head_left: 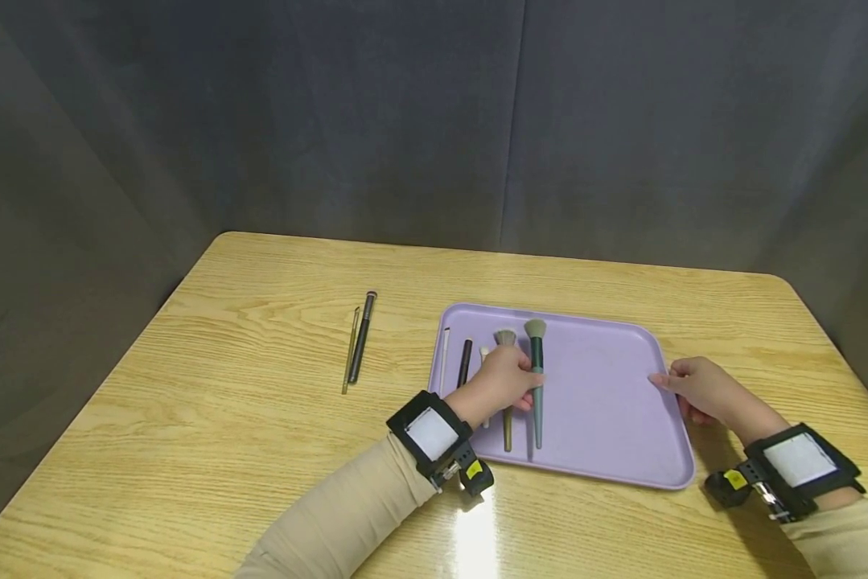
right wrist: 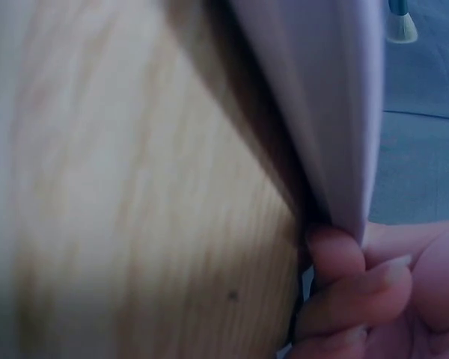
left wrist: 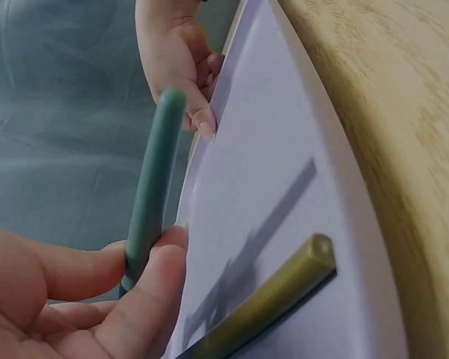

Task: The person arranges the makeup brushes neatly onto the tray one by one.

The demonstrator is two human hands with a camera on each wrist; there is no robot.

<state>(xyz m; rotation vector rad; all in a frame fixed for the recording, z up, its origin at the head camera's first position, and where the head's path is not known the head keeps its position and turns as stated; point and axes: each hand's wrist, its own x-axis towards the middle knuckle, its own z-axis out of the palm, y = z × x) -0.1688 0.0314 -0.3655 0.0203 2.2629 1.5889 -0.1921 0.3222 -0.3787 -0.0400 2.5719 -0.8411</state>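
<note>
Two hands reach forward, left pinching a green brush, right apparently the tray.

A pale-bristled green brush is held over the lilac tray.

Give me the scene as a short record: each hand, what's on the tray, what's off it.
Left hand: pinches the green brush, raised above the purple tray
Right hand: grips the tray's right rim
On tray: gold-handled brush, black tool, slim pale tool, pale-tipped brush
On table, left of tray: dark brush with a thin gold tool close on its left
Unclear: whether those two touch; the middle of the pale-tipped brush, hidden behind the left hand
</note>
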